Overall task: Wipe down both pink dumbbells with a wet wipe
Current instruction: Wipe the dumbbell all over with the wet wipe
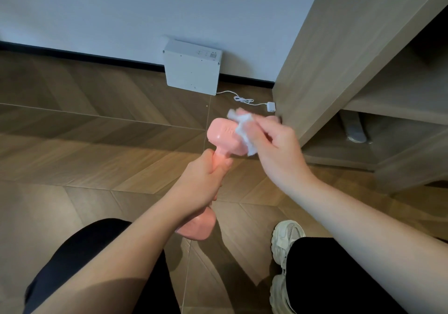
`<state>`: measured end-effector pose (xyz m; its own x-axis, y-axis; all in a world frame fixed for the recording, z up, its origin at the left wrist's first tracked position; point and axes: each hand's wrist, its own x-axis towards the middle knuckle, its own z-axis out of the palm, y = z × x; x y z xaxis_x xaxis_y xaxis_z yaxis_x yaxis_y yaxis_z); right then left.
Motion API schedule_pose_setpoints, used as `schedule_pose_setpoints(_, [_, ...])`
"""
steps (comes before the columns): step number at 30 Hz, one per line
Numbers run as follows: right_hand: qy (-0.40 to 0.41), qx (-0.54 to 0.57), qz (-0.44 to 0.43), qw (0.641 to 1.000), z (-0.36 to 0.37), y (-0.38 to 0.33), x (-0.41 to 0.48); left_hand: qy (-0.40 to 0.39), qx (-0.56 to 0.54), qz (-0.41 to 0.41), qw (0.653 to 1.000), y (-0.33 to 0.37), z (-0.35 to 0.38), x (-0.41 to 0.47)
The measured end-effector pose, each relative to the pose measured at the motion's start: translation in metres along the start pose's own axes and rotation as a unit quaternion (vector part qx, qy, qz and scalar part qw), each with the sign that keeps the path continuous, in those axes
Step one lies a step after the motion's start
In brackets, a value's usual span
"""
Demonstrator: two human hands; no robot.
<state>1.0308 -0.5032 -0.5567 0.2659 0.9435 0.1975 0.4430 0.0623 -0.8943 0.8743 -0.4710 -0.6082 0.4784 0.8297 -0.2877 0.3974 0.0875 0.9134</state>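
Above wooden floor (101, 144), my left hand (201, 180) is clamped on the handle of the pink dumbbell (224, 135), surely heavy and stiff, while my right hand (274, 148) pinches the soft wet wipe (243, 129) against its upper head.

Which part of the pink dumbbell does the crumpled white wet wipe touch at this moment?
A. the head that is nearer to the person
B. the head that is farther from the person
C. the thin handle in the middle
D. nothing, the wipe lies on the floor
B: the right hand presses the crumpled white wet wipe on the far head of the pink dumbbell, while the left hand grips the handle.
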Motion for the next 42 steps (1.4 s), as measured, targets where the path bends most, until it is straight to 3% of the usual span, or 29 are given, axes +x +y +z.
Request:
schedule_pose_setpoints(4, [-0.077, -0.095, -0.046, 0.991, 0.000, 0.015, -0.008, 0.005, 0.019, 0.001, 1.000, 0.002, -0.002, -0.001])
schedule_pose_setpoints(9, [-0.162, -0.101, 0.034, 0.981, -0.007, 0.013, 0.002, -0.022, 0.110, 0.037, 0.993, 0.005, -0.004, -0.003])
schedule_pose_setpoints(15, [-0.198, -0.166, 0.028, 0.966, -0.006, 0.015, 0.008, 0.003, 0.301, 0.061, 0.952, 0.005, -0.002, -0.002])
schedule_pose_setpoints(20, [-0.197, -0.224, -0.027, 0.954, -0.001, 0.020, -0.002, 0.015, 0.176, 0.004, 0.984, 0.002, -0.009, 0.007])
schedule_pose_setpoints(25, [-0.193, -0.159, 0.035, 0.968, -0.003, 0.021, 0.001, -0.001, 0.284, 0.044, 0.958, 0.001, -0.004, 0.005])
schedule_pose_setpoints(30, [-0.233, -0.117, 0.133, 0.956, -0.008, 0.026, 0.012, 0.015, 0.457, 0.103, 0.883, -0.001, -0.009, 0.006])
schedule_pose_setpoints(35, [-0.268, -0.008, 0.180, 0.947, -0.009, 0.031, 0.010, 0.035, 0.541, 0.173, 0.822, -0.003, -0.015, 0.012])
schedule_pose_setpoints(38, [-0.229, 0.079, 0.208, 0.948, -0.004, 0.035, 0.005, 0.064, 0.536, 0.208, 0.816, -0.007, -0.016, 0.017])
schedule_pose_setpoints(42, [-0.106, 0.122, 0.225, 0.961, 0.006, 0.032, 0.002, 0.086, 0.510, 0.195, 0.833, -0.004, -0.015, 0.022])
